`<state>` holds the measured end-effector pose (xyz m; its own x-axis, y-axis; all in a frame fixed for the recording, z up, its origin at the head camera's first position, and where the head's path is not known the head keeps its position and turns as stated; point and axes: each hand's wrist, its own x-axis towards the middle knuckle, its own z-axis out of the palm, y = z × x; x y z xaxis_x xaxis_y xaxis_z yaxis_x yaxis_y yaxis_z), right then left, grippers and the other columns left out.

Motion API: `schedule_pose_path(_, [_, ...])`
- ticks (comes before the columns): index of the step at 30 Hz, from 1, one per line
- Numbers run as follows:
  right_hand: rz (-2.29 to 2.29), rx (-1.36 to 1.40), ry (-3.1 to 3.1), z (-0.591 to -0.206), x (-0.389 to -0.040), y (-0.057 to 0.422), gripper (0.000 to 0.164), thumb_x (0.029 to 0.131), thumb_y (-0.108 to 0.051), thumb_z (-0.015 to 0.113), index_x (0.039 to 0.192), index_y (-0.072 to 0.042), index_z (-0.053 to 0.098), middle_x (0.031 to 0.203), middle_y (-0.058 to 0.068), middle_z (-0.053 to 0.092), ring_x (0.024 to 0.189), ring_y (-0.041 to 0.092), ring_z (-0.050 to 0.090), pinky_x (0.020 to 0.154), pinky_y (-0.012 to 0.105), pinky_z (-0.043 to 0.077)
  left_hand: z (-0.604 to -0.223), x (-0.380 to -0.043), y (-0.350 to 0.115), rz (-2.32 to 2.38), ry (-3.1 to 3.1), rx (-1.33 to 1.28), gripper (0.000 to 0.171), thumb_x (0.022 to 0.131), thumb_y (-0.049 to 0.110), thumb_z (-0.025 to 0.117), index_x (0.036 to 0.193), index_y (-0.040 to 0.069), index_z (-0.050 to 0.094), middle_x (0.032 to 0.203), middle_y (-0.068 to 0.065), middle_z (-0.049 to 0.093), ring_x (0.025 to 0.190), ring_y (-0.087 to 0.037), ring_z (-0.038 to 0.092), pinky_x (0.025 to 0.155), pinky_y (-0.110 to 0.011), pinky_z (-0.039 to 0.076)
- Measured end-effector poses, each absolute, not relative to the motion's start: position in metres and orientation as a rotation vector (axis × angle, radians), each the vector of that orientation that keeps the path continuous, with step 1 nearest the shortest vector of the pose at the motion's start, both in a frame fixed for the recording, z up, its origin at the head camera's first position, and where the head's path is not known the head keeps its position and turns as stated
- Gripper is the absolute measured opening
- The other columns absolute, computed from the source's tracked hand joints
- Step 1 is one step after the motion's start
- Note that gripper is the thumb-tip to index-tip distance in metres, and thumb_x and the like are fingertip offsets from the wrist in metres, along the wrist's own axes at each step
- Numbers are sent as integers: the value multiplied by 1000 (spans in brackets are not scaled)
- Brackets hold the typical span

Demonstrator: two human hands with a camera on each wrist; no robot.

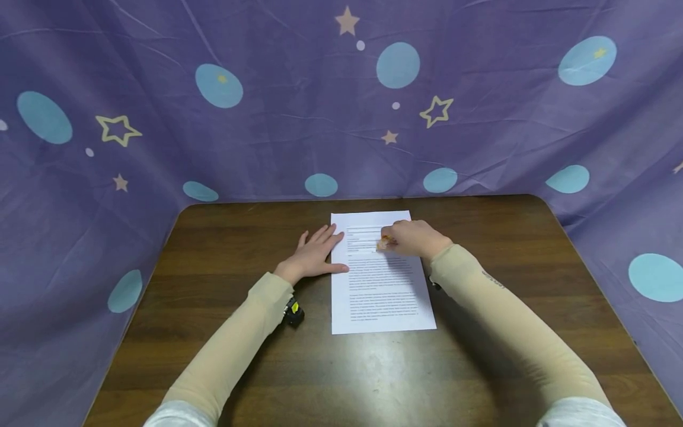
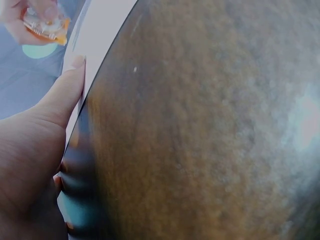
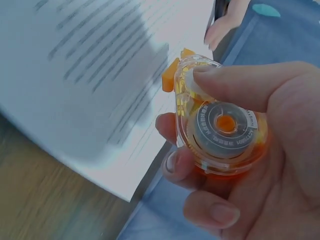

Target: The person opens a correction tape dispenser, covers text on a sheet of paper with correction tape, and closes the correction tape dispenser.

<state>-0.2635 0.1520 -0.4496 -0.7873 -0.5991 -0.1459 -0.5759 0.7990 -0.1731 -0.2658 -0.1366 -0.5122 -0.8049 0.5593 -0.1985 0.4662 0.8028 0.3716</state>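
A printed sheet of paper lies on the wooden table. My left hand rests flat along its left edge, fingers spread and straight, with the fingertips and thumb on the margin. In the left wrist view the thumb touches the page. My right hand is over the upper right part of the text and grips a clear and orange correction tape. The thumb presses its side and the fingers curl around it. The orange tip is close to the sheet; whether it touches, I cannot tell.
The brown table has rounded far corners. A purple curtain with stars and blue ovals hangs behind and beside it. A small black device sits at the left wrist.
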Motion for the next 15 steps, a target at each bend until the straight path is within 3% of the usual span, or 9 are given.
schedule_pose_path(6, [-180, -961, 2777, -456, -265, 129, 16, 99, -31, 74, 98, -16, 69, 80, -2, 59, 74, 15, 52, 67, 39, 50, -514, -266, -137, 437, 2687, 785, 99, 93, 65, 67, 167, 15, 24, 175, -12, 7, 161, -33, 5, 122, -69, 2])
schedule_pose_path(15, [-146, -1055, 2766, -461, -262, 100, 13, 99, -24, 75, 108, -15, 72, 95, 5, 71, 81, 19, 68, 71, 43, 60, -513, -266, -137, 441, 2689, 791, 97, 94, 62, 67, 167, 14, 24, 175, -12, 6, 161, -34, 4, 122, -69, 2])
